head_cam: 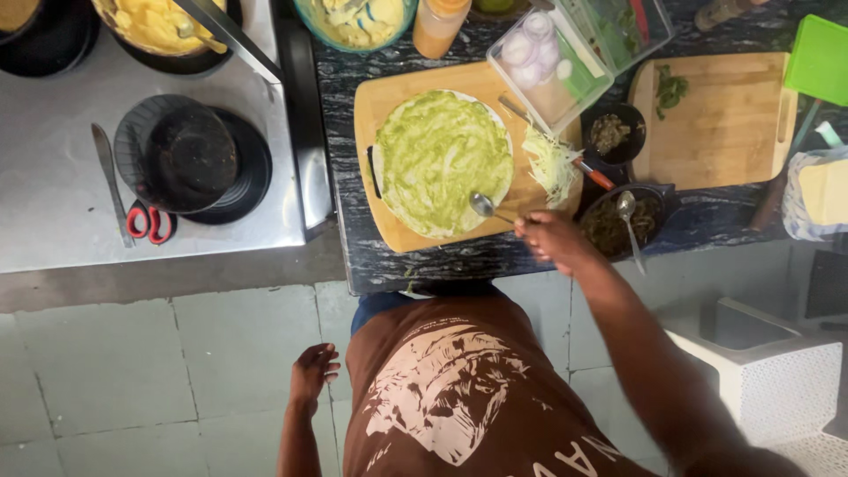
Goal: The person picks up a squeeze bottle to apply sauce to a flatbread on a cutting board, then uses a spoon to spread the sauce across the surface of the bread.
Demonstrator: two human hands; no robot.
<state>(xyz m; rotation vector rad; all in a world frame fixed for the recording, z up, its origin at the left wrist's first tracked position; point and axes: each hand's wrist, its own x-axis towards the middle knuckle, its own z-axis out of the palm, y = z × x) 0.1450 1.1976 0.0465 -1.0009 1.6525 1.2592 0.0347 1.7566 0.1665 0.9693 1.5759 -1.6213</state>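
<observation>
A spoon (484, 207) is gripped by the right hand (549, 237), bowl resting on the green-sauce flatbread (442, 159) on the near cutting board (389, 106). The left hand (311, 374) is hung loose, empty, beside the body.

- Clear plastic container (549, 60), rectangular, lying open at the counter's back edge beside the round wooden board, holding pale purple onion slices.
- Its hinged clear lid (623, 28) standing tilted up behind it.
- Orange squeeze bottle (439, 25), cylindrical, standing at the counter's far edge, partly cropped.
- No labels, signs or screens showing.
</observation>
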